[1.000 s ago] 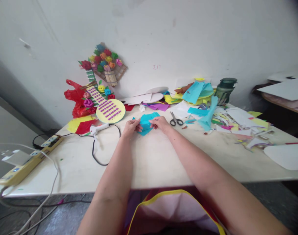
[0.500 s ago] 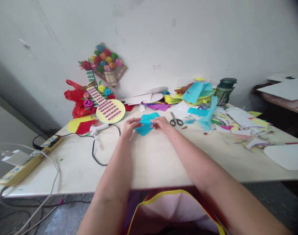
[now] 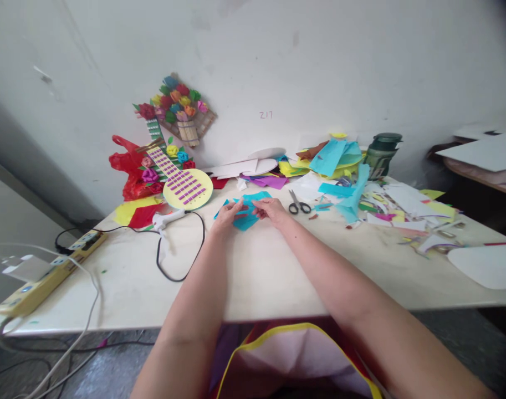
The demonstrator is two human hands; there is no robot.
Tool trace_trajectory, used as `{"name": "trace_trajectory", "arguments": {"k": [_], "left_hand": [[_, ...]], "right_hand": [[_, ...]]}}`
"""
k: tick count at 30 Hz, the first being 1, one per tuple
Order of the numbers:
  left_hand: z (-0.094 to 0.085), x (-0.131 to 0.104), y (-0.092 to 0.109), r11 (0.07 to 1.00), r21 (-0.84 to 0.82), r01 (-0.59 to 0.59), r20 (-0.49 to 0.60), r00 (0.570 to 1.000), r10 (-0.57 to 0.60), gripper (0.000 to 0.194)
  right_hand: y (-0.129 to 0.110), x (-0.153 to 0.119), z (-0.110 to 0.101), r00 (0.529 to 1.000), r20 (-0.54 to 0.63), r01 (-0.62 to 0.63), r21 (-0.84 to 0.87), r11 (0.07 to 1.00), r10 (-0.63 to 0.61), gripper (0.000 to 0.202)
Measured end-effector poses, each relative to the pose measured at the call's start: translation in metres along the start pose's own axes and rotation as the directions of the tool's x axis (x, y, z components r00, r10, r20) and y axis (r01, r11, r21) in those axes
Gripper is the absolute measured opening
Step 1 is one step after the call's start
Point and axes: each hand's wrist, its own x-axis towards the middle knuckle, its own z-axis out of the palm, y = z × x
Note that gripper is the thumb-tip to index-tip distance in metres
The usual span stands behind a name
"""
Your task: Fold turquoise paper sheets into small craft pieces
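Observation:
Bright blue paper (image 3: 248, 222) lies around and below both hands at the middle of the table, in what look like several pieces. The fingers of my left hand (image 3: 228, 215) are pinched on a piece of it, with blue edges showing to the left and above. Opposite, my right hand (image 3: 271, 209) pinches blue paper between thumb and fingers. A small gap separates the fingertips of the two hands. Just right of my right hand lie scissors (image 3: 299, 206) with black handles.
A white glue gun (image 3: 168, 218) with a black cord lies left. Behind it stands a yellow paper guitar (image 3: 188, 188) with purple strips. Paper scraps (image 3: 402, 202) and a green bottle (image 3: 383, 156) are on the right. A power strip (image 3: 53, 274) runs along the left edge.
My left hand has shifted slightly right and turned, its fingers now nearer to my right fingers. More blue paper shows to the left of it. My right hand has barely moved.

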Motion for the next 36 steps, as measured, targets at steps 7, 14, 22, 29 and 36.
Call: {"name": "trace_trajectory", "arguments": {"k": [7, 14, 22, 29, 36], "left_hand": [[0.012, 0.000, -0.004, 0.999, -0.017, -0.039, -0.101, 0.994, 0.037, 0.036], [0.002, 0.000, 0.000, 0.983, -0.183, 0.028, -0.182, 0.981, -0.062, 0.032], [-0.003, 0.001, 0.001, 0.976, -0.209, 0.066, -0.229, 0.967, -0.115, 0.025], [-0.001, 0.002, 0.001, 0.968, -0.240, 0.075, -0.216, 0.968, -0.129, 0.020], [-0.002, 0.004, -0.003, 0.967, -0.242, 0.078, -0.174, 0.977, -0.122, 0.021]], "right_hand": [[0.002, -0.004, 0.010, 0.999, 0.034, -0.010, 0.017, 1.000, 0.009, 0.025], [-0.002, -0.001, 0.004, 1.000, 0.019, -0.015, 0.117, 0.993, 0.013, 0.021], [-0.001, -0.002, 0.008, 0.993, -0.055, 0.103, -0.022, 0.994, -0.104, 0.015], [-0.001, -0.002, 0.011, 0.989, -0.087, 0.117, -0.036, 0.992, -0.120, 0.012], [-0.001, -0.002, 0.012, 0.989, -0.102, 0.106, -0.026, 0.994, -0.108, 0.009]]}}
